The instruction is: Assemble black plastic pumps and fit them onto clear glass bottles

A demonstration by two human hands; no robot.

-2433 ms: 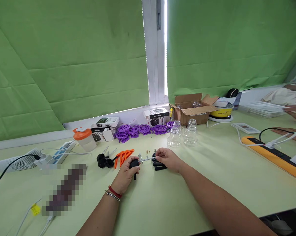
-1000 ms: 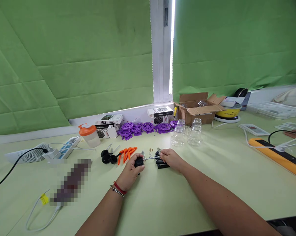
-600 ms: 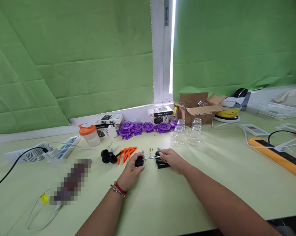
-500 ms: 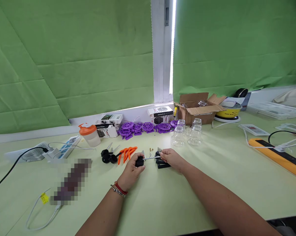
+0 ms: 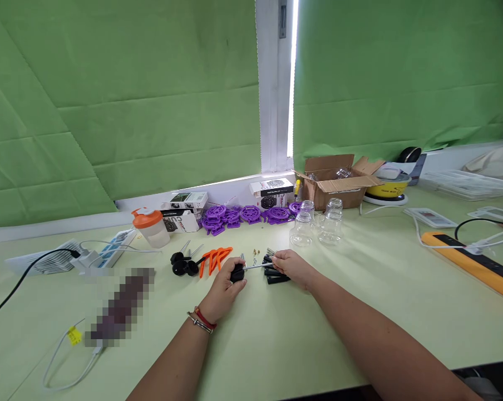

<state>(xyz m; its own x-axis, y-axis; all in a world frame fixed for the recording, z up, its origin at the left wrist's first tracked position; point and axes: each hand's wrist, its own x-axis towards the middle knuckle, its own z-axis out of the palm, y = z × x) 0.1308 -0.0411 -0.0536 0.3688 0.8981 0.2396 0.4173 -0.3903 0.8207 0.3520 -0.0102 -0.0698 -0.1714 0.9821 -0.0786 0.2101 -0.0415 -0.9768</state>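
Observation:
My left hand (image 5: 225, 285) is closed around a black round part (image 5: 237, 273) with a thin metal rod (image 5: 255, 266) sticking out to the right. At the rod's far end, my right hand (image 5: 291, 265) has its fingers pinched; whether a small piece is between them is hidden. Black tube-like parts (image 5: 276, 277) lie just under my right fingers, with metal springs (image 5: 270, 252) behind them. Small brass-coloured pieces (image 5: 255, 254) and screws (image 5: 243, 258) lie between and beyond the hands. Orange plastic frames (image 5: 215, 259) and black parts with metal rods (image 5: 183, 264) are left of my left hand.
Purple plastic parts (image 5: 250, 214) line the back beside small printed boxes (image 5: 272, 192). Several upturned glass jars (image 5: 302, 229) stand before an open cardboard box (image 5: 335, 192). An orange-lidded shaker (image 5: 150, 227), a power strip (image 5: 472, 262) and cables are at the sides.
The view has shifted very slightly. Both hands keep the same hold on the black part and its rod, with hardly any visible movement.

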